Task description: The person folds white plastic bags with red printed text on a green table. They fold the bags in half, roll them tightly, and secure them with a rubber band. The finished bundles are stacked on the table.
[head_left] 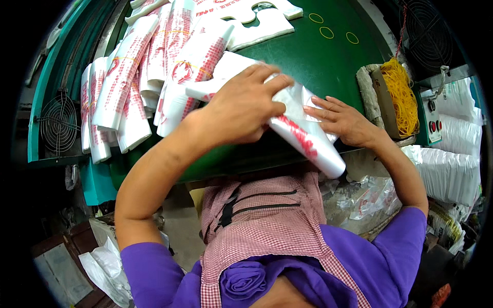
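A white plastic bag bundle (313, 146) with red print lies slantwise over the table's near edge, partly rolled up. Across its middle my left hand (251, 102) is closed, fingers bent over the plastic. My right hand (341, 120) rests at its right side, fingers stretched out and touching the loose white part. Both hands hide some of the bundle. Just left of them, finished-looking rolls of printed bags (123, 77) lie in a heap, several with a yellow rubber band (189, 65) around them.
The green tabletop (287, 54) carries loose yellow rubber bands (326, 33) and a flat stack of cut bags (259, 31) at the far side. At right stand a box of yellow rubber bands (398, 97), a control box with buttons (432, 123) and white bag stacks (447, 174).
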Motion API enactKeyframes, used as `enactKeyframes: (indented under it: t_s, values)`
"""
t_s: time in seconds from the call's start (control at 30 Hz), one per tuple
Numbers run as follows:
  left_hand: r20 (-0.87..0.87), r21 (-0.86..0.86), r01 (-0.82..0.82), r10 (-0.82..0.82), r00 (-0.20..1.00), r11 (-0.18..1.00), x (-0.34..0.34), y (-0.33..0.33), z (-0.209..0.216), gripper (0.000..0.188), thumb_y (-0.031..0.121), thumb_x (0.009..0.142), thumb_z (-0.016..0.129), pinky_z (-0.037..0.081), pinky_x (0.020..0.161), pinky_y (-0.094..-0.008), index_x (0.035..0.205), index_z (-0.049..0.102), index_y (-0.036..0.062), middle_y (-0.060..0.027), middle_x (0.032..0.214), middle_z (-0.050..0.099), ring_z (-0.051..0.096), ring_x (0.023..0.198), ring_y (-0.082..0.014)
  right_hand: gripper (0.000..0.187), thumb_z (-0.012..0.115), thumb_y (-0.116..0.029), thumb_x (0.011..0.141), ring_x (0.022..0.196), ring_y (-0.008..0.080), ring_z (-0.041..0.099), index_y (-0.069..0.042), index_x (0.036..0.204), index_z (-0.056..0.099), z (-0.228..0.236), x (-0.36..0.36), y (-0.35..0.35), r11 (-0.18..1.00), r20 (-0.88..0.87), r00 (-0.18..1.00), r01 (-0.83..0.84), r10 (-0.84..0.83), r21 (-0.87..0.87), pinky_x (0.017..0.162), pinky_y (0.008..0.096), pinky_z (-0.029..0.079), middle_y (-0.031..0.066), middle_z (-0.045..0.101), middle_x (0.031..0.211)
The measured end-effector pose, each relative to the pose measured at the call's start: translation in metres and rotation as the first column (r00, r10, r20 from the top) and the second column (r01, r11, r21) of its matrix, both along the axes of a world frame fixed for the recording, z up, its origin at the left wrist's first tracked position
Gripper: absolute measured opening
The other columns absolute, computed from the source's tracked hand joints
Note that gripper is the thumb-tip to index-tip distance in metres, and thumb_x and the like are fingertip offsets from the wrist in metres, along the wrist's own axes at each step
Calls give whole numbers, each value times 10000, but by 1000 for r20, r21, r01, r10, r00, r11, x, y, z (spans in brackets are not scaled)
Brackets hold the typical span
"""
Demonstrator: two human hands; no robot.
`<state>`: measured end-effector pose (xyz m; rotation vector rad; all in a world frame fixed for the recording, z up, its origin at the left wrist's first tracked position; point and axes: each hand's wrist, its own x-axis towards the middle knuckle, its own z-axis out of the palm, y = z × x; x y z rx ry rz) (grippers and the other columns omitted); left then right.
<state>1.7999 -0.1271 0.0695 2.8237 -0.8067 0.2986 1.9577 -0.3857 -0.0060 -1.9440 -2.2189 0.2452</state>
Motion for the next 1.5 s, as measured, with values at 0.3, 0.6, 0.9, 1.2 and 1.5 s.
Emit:
enactKeyframes:
  t_s: [0.3, 0.6, 0.9, 1.2, 1.5]
  values:
    - [-527, 101, -163, 192, 828, 981, -22, -32, -30, 366, 134, 686, 672, 457, 856, -469, 1038, 609, 57, -186, 1207, 584, 579, 1072, -351, 667, 682, -444, 793, 1296, 403, 402, 51, 1216, 537, 50, -72, 0, 943, -85, 945, 305, -317, -132, 1076, 464, 312, 290, 516, 1267]
    - [-255, 113, -476, 488, 835, 872, 14, 37, -53, 267, 350, 910, 567, 447, 543, -449, 1045, 547, 120, -142, 647, 606, 611, 625, -332, 372, 702, -366, 786, 711, 286, 629, -32, 946, 667, 12, 17, 34, 757, -525, 577, 611, -625, -230, 637, 372, 473, 171, 655, 779]
    - [-493, 11, -314, 278, 824, 949, 44, 14, -51, 782, 599, 720, 678, 483, 767, -442, 1231, 514, 31, -211, 1017, 633, 609, 921, -381, 410, 685, -278, 820, 1020, 363, 600, -33, 1144, 627, -12, 144, 123, 384, -151, 453, 858, -879, 340, 890, 431, 489, 223, 562, 1220]
    - [-621, -640, -640, 205, 757, 424, -84, 5, -56, 398, 197, 826, 697, 485, 771, -307, 1132, 529, 4, -114, 930, 641, 629, 825, -211, 187, 616, -180, 868, 845, 249, 633, -18, 960, 628, -10, 113, 102, 465, -564, 439, 879, -699, 107, 748, 354, 498, 127, 663, 910]
    - [-313, -776, -352, -165, 935, -523, -49, -6, -39, 428, 109, 920, 595, 498, 909, -324, 1312, 453, 12, -97, 1182, 600, 605, 1026, -160, 245, 529, -21, 889, 902, 177, 637, -17, 1132, 558, 54, -74, 110, 759, -996, 74, 645, 59, 93, 800, 317, 520, 121, 655, 1010]
